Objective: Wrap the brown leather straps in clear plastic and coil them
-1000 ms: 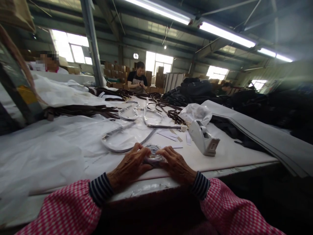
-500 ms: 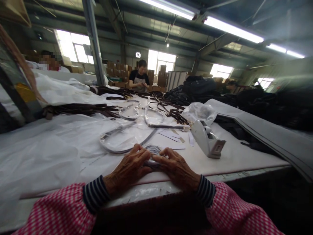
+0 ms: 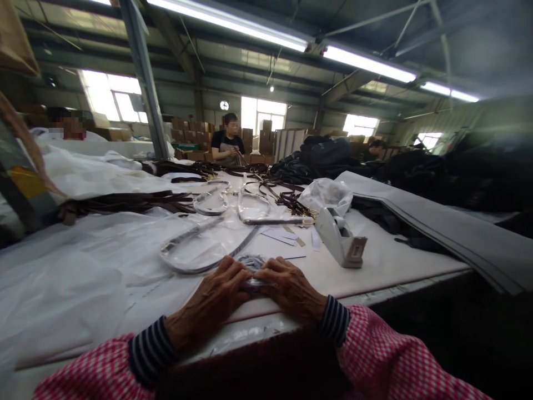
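Observation:
Close to the table's front edge, a coiled bundle in clear plastic (image 3: pixel 252 261) lies between my hands; what is inside looks grey and cannot be made out clearly. My left hand (image 3: pixel 219 289) grips its left side with bent fingers. From the right, my right hand (image 3: pixel 289 284) presses on it, thumb and fingers curled in. Both hands hide much of the bundle. Just beyond my left hand is a looped strap in a plastic sleeve (image 3: pixel 183 264). Two more plastic-sleeved straps, one with a buckle end (image 3: pixel 278 221), lie farther back.
A grey tape dispenser (image 3: pixel 343 244) stands to the right, with paper slips (image 3: pixel 281 236) beside it. Dark brown straps (image 3: pixel 129 204) and white plastic sheeting (image 3: pixel 83 266) cover the left. Black bags (image 3: pixel 327 151) are piled at the back right. A person (image 3: pixel 228 141) stands across the table.
The camera view has turned slightly right and up, so the scene sits farther left. My fingers have drawn a little closer together on the bundle. The person across has turned their head.

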The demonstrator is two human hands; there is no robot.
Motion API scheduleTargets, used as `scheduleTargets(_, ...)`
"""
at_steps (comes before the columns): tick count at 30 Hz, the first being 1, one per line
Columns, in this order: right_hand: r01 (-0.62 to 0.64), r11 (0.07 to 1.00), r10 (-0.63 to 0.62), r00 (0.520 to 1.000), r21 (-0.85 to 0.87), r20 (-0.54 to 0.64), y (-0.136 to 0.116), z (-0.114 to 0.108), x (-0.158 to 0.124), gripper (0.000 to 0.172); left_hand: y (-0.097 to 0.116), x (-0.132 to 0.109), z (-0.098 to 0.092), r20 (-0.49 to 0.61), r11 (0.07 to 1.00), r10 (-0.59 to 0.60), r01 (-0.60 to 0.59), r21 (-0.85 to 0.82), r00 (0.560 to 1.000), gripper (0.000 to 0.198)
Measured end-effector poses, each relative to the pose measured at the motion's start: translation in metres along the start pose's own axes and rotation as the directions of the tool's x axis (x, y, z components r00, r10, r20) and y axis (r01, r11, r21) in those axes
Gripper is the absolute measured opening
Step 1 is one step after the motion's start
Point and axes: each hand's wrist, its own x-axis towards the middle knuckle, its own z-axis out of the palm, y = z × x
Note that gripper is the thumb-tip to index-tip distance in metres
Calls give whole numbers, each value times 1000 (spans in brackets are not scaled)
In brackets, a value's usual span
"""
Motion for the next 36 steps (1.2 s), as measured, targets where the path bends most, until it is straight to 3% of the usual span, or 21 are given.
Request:
scheduleTargets(5, -9, 1000, 9, 1000, 12, -28, 1, 0, 0, 22, 3, 7, -5, 117, 998, -37, 32, 47, 992, 10)
scheduleTargets(11, -22, 999, 22, 999, 23, -35, 1, 2, -1, 24, 1, 11, -2, 160, 989, -33, 9, 145, 987, 18)
scheduleTargets(16, -73, 966, 72, 997, 247, 14, 8, -22, 3, 28, 7, 13, -7, 176, 981, -26, -9, 196, 984, 18)
scheduleTargets(18, -138, 961, 144, 990, 241, -8, 21, -40, 4, 26, 5, 12, -11, 159, 992, -70, 51, 119, 985, 12)
scheduleTargets(21, -263, 963, 267, 961, 52, -72, 50, -60, 3, 23, -5, 14, -22, 85, 971, -145, 158, -178, 986, 12)
scheduleTargets(24, -285, 955, 284, 958, -79, -26, 72, -60, 1, 18, -14, 26, -32, 18, 817, -300, 266, -511, 954, 28)
scheduleTargets(28, -205, 944, 233, 969, -257, 83, 74, -43, 4, 8, -11, 49, -25, 97, 391, -487, 316, -864, 868, 36)
scheduleTargets(31, -109, 925, 179, 970, -364, 165, 69, -34, 9, 16, -8, 56, -8, 161, 130, -566, 280, -951, 809, 42)
scheduleTargets(36, -34, 888, 157, 959, -458, 234, 70, -29, 15, 19, -19, 52, 11, 177, -17, -630, 215, -977, 756, 41)
